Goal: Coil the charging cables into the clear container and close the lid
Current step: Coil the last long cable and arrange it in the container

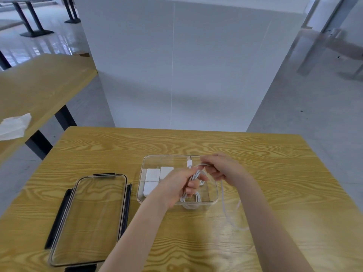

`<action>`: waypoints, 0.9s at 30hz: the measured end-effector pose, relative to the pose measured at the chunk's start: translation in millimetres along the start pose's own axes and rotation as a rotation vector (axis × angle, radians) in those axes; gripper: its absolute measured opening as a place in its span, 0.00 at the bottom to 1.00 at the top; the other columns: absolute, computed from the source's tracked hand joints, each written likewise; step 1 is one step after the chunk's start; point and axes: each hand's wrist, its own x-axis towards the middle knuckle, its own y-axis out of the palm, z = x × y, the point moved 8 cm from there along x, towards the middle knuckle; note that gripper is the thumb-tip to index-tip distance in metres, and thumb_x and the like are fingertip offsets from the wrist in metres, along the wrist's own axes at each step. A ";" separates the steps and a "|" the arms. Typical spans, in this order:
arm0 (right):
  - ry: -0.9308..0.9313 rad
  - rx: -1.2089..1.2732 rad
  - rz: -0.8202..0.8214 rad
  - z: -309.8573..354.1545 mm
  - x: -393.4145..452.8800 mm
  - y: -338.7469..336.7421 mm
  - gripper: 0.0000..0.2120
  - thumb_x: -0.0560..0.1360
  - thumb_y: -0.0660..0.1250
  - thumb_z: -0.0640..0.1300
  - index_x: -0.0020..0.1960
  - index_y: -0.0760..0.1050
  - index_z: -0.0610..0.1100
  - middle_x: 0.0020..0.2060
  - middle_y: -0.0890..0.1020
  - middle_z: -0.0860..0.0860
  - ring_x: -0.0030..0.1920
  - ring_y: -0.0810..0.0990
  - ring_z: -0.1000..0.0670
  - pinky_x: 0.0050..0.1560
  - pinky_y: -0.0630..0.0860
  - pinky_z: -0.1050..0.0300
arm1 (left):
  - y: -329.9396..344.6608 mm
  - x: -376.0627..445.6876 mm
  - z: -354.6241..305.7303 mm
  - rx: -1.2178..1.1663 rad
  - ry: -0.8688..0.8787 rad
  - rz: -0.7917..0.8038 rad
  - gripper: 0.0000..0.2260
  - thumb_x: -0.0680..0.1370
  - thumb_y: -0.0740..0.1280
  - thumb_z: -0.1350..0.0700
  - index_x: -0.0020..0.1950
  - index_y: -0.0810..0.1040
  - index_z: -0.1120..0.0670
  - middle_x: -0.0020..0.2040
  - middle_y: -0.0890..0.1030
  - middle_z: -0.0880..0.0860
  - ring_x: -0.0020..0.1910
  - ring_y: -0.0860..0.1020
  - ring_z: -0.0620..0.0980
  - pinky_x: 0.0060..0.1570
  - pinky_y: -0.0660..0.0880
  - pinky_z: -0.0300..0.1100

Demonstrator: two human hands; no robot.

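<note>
White cable [193, 178]: bunched loops gripped in the left hand [177, 186] above the clear container [213, 190], presumably to drop straight in. Right hand [221, 169] pinched the loose run, feeding the next loop. Lid [88, 218] lay beside the container, leaving the opening free.

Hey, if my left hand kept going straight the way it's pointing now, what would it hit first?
Probably your right hand. The left hand, gripping the white cable above the clear container, points up and right toward it, and they look nearly touching, though depth is unclear from this one view.
</note>
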 end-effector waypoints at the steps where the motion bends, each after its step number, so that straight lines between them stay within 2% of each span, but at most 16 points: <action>1: -0.011 -0.049 -0.019 9.5 -6.7 -0.1 0.17 0.75 0.63 0.44 0.29 0.76 0.43 0.20 0.67 0.51 0.19 0.59 0.54 0.22 0.56 0.62 | -0.9 3.9 2.0 0.004 -0.006 -0.020 0.16 0.82 0.53 0.53 0.44 0.76 0.59 0.24 0.64 0.46 0.23 0.61 0.43 0.26 0.59 0.34; 4: -0.112 -0.213 -0.054 31.9 -22.3 7.3 0.14 0.76 0.60 0.39 0.40 0.78 0.31 0.25 0.77 0.48 0.21 0.68 0.53 0.24 0.64 0.62 | -1.6 11.6 4.3 0.023 -0.004 -0.075 0.16 0.82 0.52 0.52 0.39 0.72 0.55 0.22 0.66 0.46 0.22 0.62 0.43 0.27 0.60 0.35; 5: -0.146 -0.234 -0.068 36.3 -26.2 10.0 0.13 0.76 0.59 0.39 0.43 0.77 0.30 0.28 0.79 0.47 0.23 0.71 0.53 0.25 0.67 0.62 | -4.8 13.7 4.7 0.022 -0.003 -0.118 0.17 0.82 0.52 0.51 0.37 0.71 0.54 0.22 0.66 0.46 0.22 0.63 0.44 0.27 0.60 0.35; 8: -0.211 -0.171 -0.093 40.0 -33.8 16.6 0.08 0.77 0.59 0.37 0.49 0.77 0.38 0.38 0.83 0.45 0.27 0.77 0.51 0.28 0.73 0.60 | -21.0 18.1 4.5 -0.020 0.004 -0.266 0.18 0.81 0.52 0.51 0.34 0.70 0.53 0.21 0.66 0.45 0.23 0.63 0.44 0.30 0.61 0.38; 11: -0.241 -0.130 -0.085 37.5 -36.1 23.2 0.07 0.78 0.59 0.37 0.52 0.75 0.40 0.43 0.84 0.43 0.30 0.79 0.51 0.32 0.76 0.59 | -32.5 20.0 3.0 -0.109 0.021 -0.328 0.20 0.82 0.52 0.52 0.32 0.71 0.54 0.21 0.67 0.46 0.20 0.64 0.43 0.32 0.62 0.38; 17: -0.235 -0.147 -0.020 30.9 -40.7 32.0 0.04 0.76 0.63 0.37 0.50 0.75 0.38 0.34 0.83 0.47 0.30 0.80 0.50 0.33 0.78 0.59 | -35.6 19.8 6.8 -0.244 0.018 -0.310 0.21 0.82 0.52 0.53 0.36 0.74 0.60 0.23 0.73 0.52 0.23 0.69 0.48 0.33 0.65 0.42; 19: -0.219 -0.106 0.011 27.8 -42.5 36.4 0.02 0.76 0.63 0.38 0.45 0.74 0.40 0.33 0.83 0.45 0.30 0.81 0.50 0.33 0.79 0.59 | -34.1 18.1 5.3 -0.252 0.021 -0.296 0.20 0.82 0.52 0.52 0.41 0.77 0.62 0.30 0.76 0.56 0.28 0.73 0.51 0.36 0.68 0.43; 22: -0.171 -0.095 0.096 19.8 -43.4 47.3 0.08 0.78 0.62 0.43 0.42 0.74 0.42 0.34 0.84 0.43 0.33 0.83 0.48 0.40 0.81 0.55 | -26.4 15.4 -1.0 -0.397 0.041 -0.229 0.19 0.82 0.51 0.52 0.52 0.76 0.64 0.42 0.80 0.58 0.41 0.79 0.52 0.44 0.75 0.43; 23: -0.149 -0.081 0.138 15.0 -42.4 51.0 0.10 0.78 0.61 0.46 0.43 0.75 0.41 0.36 0.84 0.42 0.36 0.83 0.47 0.45 0.81 0.53 | -23.8 14.5 -4.1 -0.451 0.049 -0.203 0.19 0.83 0.51 0.52 0.53 0.75 0.64 0.42 0.81 0.58 0.41 0.79 0.52 0.44 0.76 0.42; 25: -0.133 -0.047 0.224 3.3 -39.1 56.9 0.16 0.79 0.59 0.50 0.41 0.77 0.42 0.38 0.84 0.41 0.41 0.84 0.47 0.54 0.78 0.49 | -23.0 12.2 -10.1 -0.546 0.071 -0.155 0.18 0.83 0.51 0.52 0.50 0.75 0.64 0.35 0.79 0.55 0.36 0.77 0.50 0.41 0.74 0.40; 27: -0.139 -0.050 0.302 -9.3 -36.5 62.9 0.21 0.78 0.58 0.56 0.38 0.80 0.44 0.37 0.84 0.42 0.43 0.82 0.48 0.59 0.76 0.49 | -25.2 10.3 -14.9 -0.620 0.096 -0.128 0.17 0.82 0.51 0.53 0.47 0.74 0.62 0.27 0.72 0.50 0.30 0.71 0.47 0.39 0.67 0.39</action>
